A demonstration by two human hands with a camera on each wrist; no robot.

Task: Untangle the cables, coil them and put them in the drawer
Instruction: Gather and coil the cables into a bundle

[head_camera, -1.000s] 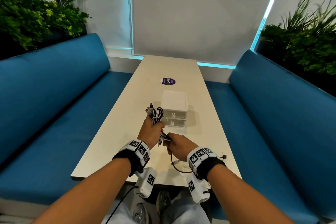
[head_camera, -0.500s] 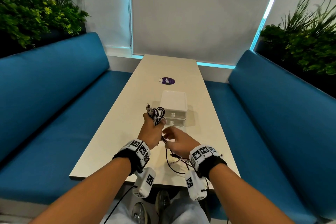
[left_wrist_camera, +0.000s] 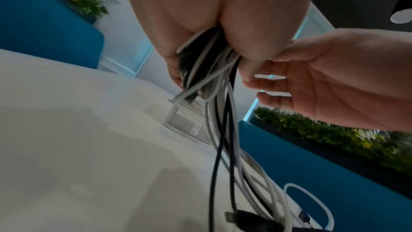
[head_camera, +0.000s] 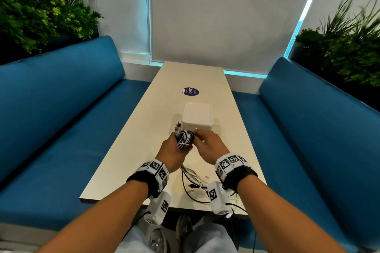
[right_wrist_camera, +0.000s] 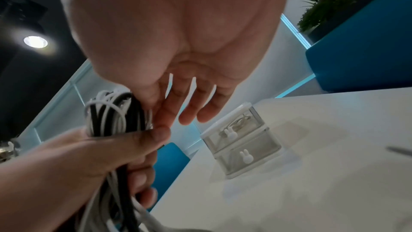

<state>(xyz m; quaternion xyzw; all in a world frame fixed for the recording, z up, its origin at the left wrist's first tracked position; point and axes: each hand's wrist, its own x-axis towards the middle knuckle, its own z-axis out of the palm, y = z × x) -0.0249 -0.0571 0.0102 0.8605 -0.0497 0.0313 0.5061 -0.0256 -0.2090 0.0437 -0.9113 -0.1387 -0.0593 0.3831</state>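
While head-hidden, rabbit-knobbed drawers (right_wrist_camera: 242, 141) wrist-visible

Black and white cables (head_camera: 184, 138), white drawer unit (head_camera: 197, 117), blue benches (head_camera: 61, 96)

Cables (head_camera: 184, 138): black and white, bundled in loops, held upright above the table's near middle; loose ends trail to the near edge. Drawer unit (head_camera: 197, 117): white, two translucent drawers, both shut, just beyond.
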